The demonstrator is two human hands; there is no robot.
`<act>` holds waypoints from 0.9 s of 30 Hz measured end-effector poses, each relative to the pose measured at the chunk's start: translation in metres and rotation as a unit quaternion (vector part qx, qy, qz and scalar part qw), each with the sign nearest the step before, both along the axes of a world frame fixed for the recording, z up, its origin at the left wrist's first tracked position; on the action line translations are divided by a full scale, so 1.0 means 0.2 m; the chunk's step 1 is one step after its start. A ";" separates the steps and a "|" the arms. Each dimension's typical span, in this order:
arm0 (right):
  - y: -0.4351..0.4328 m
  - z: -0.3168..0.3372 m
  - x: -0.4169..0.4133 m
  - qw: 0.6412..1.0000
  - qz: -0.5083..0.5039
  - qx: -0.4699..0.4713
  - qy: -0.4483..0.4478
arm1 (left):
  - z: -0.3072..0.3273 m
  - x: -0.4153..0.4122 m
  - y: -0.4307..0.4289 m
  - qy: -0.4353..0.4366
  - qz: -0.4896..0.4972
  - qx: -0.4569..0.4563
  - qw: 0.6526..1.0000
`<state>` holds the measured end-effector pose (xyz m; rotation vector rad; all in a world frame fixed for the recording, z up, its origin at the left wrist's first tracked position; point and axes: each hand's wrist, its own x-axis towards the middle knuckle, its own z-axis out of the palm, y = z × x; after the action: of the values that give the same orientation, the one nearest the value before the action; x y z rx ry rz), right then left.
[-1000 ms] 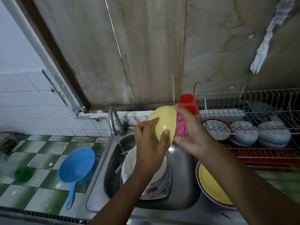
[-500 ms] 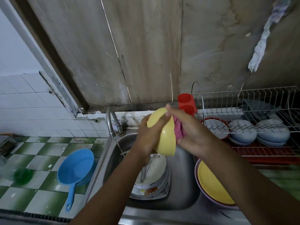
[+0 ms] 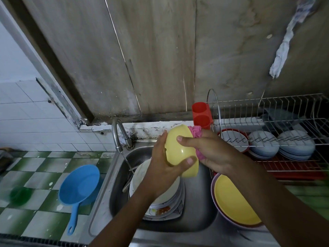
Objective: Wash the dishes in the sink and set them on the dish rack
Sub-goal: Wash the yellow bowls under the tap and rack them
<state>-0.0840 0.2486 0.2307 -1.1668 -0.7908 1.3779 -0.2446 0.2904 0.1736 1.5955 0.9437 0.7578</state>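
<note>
Yellow bowl (image 3: 178,152) is over the sink (image 3: 197,213), turned since a moment ago. Left hand (image 3: 162,171) grips it; right hand (image 3: 213,151) presses pink cloth (image 3: 195,131) inside. Still scrubbing; dish rack (image 3: 288,120) waits at three o'clock.

pink cloth (image 3: 195,130): mostly behind bowl (image 3: 175,154) | green object (image 3: 20,195): blurred | hanging rag (image 3: 284,45): cut off
</note>
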 end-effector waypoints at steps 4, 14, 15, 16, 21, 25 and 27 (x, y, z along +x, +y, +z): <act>-0.02 -0.01 -0.01 0.989 0.030 0.075 -0.121 | 0.18 -0.01 0.07 -0.095 -0.011 -0.308 0.947; 0.01 0.06 -0.04 0.999 -0.031 0.000 0.034 | 0.18 0.12 0.04 -0.070 0.081 -0.231 0.967; 0.01 0.05 -0.03 0.999 -0.024 -0.014 0.029 | 0.19 0.12 0.04 -0.063 0.091 -0.217 0.970; 0.00 0.04 -0.03 0.999 -0.009 -0.026 0.027 | 0.20 0.11 0.05 -0.053 0.096 -0.196 0.974; 0.00 0.05 0.01 0.998 0.007 -0.063 0.026 | 0.06 0.08 -0.01 -0.042 0.035 0.008 0.998; 0.00 0.02 0.02 0.998 -0.011 -0.054 0.002 | -0.06 0.05 0.01 -0.024 0.002 0.091 0.996; -0.01 -0.01 0.00 0.999 -0.025 -0.016 -0.025 | -0.05 0.04 0.01 -0.005 0.013 0.077 0.997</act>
<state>-0.0832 0.2472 0.2286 -1.2428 -0.7718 1.3295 -0.2356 0.2927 0.1644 1.7129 0.9175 0.8732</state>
